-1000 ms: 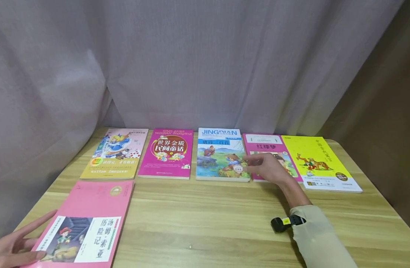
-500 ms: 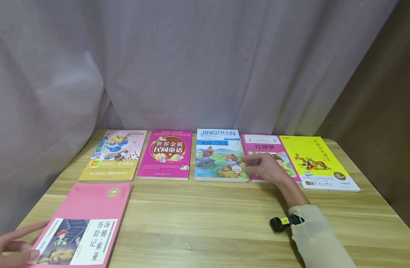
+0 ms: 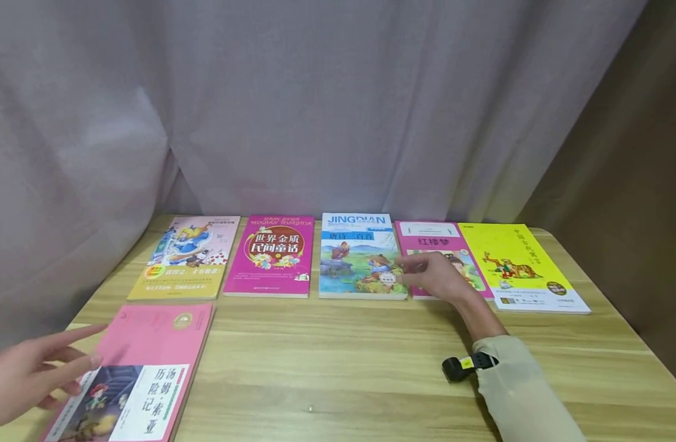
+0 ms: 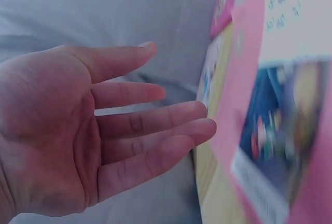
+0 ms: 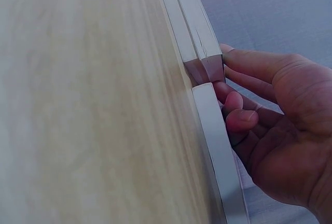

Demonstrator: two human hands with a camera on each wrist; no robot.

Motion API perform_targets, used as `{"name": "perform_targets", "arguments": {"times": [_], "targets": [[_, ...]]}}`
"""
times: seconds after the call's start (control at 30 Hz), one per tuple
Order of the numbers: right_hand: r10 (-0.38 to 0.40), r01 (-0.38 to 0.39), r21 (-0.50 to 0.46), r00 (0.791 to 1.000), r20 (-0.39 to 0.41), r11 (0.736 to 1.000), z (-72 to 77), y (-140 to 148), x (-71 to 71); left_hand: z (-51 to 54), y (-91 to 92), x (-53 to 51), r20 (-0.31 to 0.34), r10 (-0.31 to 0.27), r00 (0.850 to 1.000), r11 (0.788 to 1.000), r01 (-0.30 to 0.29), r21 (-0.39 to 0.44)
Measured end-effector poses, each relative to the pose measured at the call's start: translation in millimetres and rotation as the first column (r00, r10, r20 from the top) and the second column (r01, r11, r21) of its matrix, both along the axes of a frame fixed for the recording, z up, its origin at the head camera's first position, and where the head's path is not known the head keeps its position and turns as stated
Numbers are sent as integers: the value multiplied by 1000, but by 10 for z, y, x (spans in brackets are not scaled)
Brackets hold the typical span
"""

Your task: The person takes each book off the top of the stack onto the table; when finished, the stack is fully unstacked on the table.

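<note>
My left hand [image 3: 31,377] hovers at the left side of a pink book [image 3: 152,334], its fingers extended and spread. In the left wrist view, the palm and fingers of the left hand [image 4: 114,136] hold nothing, and the pink book's cover [image 4: 241,84] lies beyond the fingertips. My right hand [image 3: 439,276] is at the lower right edge of a blue illustrated book [image 3: 357,261]. In the right wrist view, the right hand [image 5: 290,130] pinches that book's corner [image 5: 205,68], some fingers curled by the gap beside a neighbouring book [image 5: 215,136].
Along the back of the wooden table [image 3: 315,356] lie a pink-and-yellow book [image 3: 188,255], a magenta book [image 3: 271,258], a pink book [image 3: 426,236] partly behind my right hand, and a yellow book [image 3: 520,264]. A grey curtain [image 3: 277,104] hangs behind them.
My left hand has come off the pink book's left edge, moving up and slightly right, with fingers spread. The right hand stays at the blue book; the view has shifted slightly.
</note>
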State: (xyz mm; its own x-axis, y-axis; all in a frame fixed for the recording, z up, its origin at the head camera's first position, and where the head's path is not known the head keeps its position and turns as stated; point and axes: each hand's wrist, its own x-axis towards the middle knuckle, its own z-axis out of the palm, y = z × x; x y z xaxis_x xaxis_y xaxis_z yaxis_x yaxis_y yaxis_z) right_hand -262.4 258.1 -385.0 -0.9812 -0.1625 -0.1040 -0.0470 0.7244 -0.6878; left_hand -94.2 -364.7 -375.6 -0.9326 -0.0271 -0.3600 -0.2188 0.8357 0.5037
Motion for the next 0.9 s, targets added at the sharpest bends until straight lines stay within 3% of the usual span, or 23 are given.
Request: {"name": "perform_targets", "arguments": {"times": [0.07, 0.13, 0.23, 0.4, 0.47, 0.63, 0.9], "targets": [[2, -2, -2, 1000, 0, 1000, 2, -10, 3, 95, 136, -38, -84, -80, 993, 996, 82, 17], [4, -4, -4, 1000, 0, 1000, 6, -19, 7, 157, 244, -80, -178, -156, 972, 986, 163, 30], [11, -11, -6, 1000, -1, 1000, 3, -22, 4, 202, 394, -162, -256, -220, 941, 967, 246, 72], [-7, 7, 1, 1000, 6, 1000, -4, 4, 7, 311, 746, -386, -256, -259, 931, 940, 304, 154], [-4, 4, -3, 1000, 0, 1000, -6, 11, 10, 361, 906, -484, -232, -257, 938, 933, 304, 193], [15, -15, -20, 1000, -14, 1000, -14, 17, 9, 404, 1268, -730, -219, -285, 933, 892, 341, 295], [10, -11, -23, 1000, -21, 1000, -10, 3, 9, 410, 1806, -1123, -219, -373, 902, 833, 429, 349]]}}
